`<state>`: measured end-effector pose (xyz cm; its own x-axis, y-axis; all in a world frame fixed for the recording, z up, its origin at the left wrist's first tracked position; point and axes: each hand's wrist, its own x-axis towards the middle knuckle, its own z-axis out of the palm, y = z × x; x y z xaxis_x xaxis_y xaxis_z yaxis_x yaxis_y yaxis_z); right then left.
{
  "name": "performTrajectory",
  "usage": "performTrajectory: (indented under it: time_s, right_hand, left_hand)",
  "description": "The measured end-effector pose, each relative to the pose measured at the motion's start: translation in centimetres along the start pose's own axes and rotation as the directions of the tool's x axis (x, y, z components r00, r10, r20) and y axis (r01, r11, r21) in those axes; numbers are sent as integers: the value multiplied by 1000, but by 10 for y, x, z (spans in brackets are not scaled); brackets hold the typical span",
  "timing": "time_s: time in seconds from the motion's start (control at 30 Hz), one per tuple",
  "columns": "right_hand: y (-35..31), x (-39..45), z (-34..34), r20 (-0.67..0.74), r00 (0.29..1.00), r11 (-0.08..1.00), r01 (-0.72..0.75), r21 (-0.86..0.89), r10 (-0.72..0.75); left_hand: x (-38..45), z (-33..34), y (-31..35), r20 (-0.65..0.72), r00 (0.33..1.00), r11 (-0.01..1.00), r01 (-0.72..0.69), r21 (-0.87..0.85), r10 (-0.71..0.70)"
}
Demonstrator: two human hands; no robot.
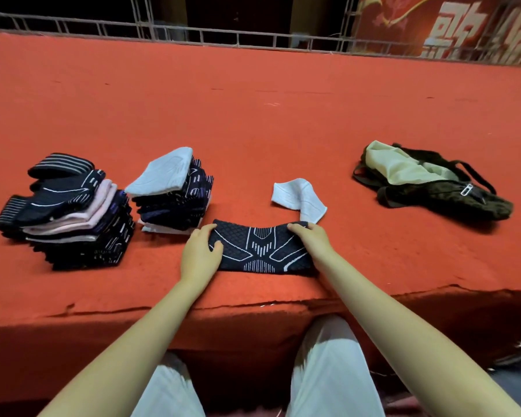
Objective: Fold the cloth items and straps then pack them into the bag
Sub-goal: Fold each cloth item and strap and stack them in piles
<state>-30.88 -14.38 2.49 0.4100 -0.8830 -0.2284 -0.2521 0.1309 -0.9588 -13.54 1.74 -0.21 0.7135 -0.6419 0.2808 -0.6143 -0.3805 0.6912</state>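
Hands (254, 245) grip black sleeve (263, 251)'s ends; white cloth (298, 197) behind, stacks (73, 212) left, bag (433, 188) right.

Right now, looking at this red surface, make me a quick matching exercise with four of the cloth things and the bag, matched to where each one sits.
Things:
1. dark patterned sleeve
2. loose pale cloth
3. dark bag
4. tallest stack

Places:
A. far left
B. far right, lying open
C. under the left hand and right hand
D. just beyond the right hand

Pairs: 1-C, 2-D, 3-B, 4-A
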Motion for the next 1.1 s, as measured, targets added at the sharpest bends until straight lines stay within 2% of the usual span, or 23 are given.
performTrajectory:
  time_s: [0.13, 0.27, 0.33, 0.43, 0.5, 0.6, 0.67, 0.77, 0.9, 0.97, 1.1]
  right_hand:
    - [-12, -11, 13, 33, 999, 1000, 19, -23, -18]
    - [-41, -17, 29, 83, 987, 987, 146, -61, -141]
    - [-46, -20, 41, 152, 968, 967, 221, -126, -201]
    - [-40, -25, 59, 263, 930, 905, 327, -273, -257]
    - [-28, -28, 64, 342, 888, 783, 441, -438, -308]
    - [-3, -26, 62, 432, 830, 487, 557, -673, -352]
    - [12, -28, 56, 431, 807, 407, 581, -705, -405]
    - [27, -31, 54, 369, 786, 366, 575, -732, -497]
    - [29, -31, 59, 291, 825, 376, 496, -783, -484]
    - [31, -31, 59, 283, 817, 380, 502, -777, -502]
    - [32, -30, 56, 272, 802, 430, 533, -729, -532]
  left_hand:
    - [-1, -2, -4, -14, 1000, 998, 11, -55, -12]
    - [0, -4, -4, -32, 999, 992, 14, -123, -18]
    - [0, -4, -5, -79, 996, 985, 14, -171, -27]
    - [-2, -5, -7, -168, 986, 988, -10, -151, -16]
    - [-4, -5, -6, -176, 984, 991, -30, -129, 7]
    - [-6, -4, -3, -115, 990, 992, -93, -86, 83]
    - [-6, -3, -1, -53, 989, 991, -136, 1, 136]
    - [-4, 0, 6, 20, 992, 984, -129, 125, 128]
    - [1, 0, 18, 86, 996, 974, -30, 222, 12]
    - [-1, 0, 20, 101, 995, 961, -5, 278, -24]
    - [-5, -1, 21, 147, 978, 958, 107, 267, -150]
